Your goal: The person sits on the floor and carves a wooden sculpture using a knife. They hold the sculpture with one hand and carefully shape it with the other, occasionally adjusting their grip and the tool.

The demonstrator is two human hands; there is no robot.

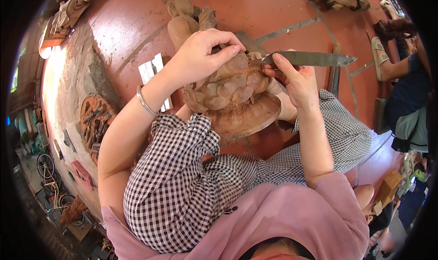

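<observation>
Gripping the wooden carving (230, 89) from above, left hand (200, 55) fingers curled; right hand (294, 80) pinches the knife (308, 58) (blade lying sideways, tip rightward)

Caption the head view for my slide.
Left hand steadies a carved wooden statue while right hand works a metal blade against it.

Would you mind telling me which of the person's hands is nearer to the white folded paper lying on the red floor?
Left. The left hand rests on the carved wooden statue, just right of the white paper. The right hand, holding the metal blade, is beyond the statue.
</observation>
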